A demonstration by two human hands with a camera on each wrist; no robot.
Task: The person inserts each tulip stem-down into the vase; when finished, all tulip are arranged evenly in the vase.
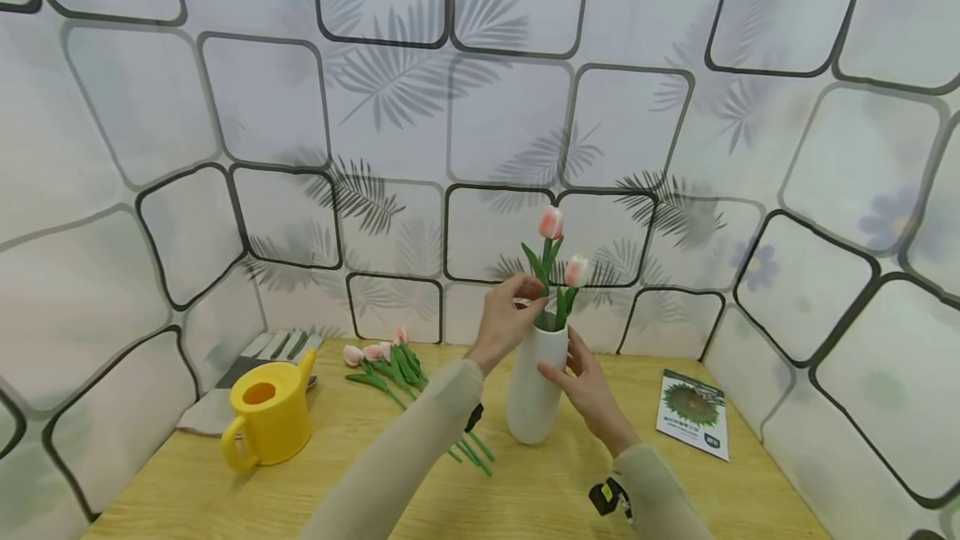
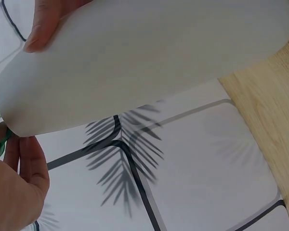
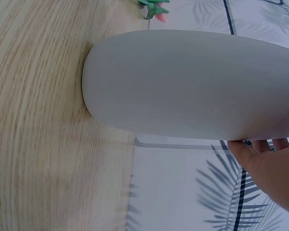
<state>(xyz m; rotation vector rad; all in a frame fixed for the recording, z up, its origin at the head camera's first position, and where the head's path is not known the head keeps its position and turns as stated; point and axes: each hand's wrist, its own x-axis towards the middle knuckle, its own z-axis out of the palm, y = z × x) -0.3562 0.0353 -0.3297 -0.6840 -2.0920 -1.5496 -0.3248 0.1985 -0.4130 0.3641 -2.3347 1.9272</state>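
Observation:
A white vase [image 1: 536, 386] stands upright on the table, two pink-and-white tulips rising from its mouth. My left hand [image 1: 512, 317] is at the rim and pinches the green stem of the taller tulip [image 1: 551, 223]. Beside it, the second tulip [image 1: 577, 272] leans to the right. Against the vase's right side, my right hand [image 1: 588, 382] holds it with the thumb in front and fingers behind. The left wrist view shows my left fingers [image 2: 31, 161] on green at the rim. In the right wrist view the vase base [image 3: 94, 82] meets the wood.
Several more tulips [image 1: 401, 365] lie on the table left of the vase, partly behind my left forearm. Further left are a yellow watering can [image 1: 273, 415] and a folded grey cloth [image 1: 217, 411]. A sunflower seed packet [image 1: 693, 412] lies at the right. Patterned walls enclose the table.

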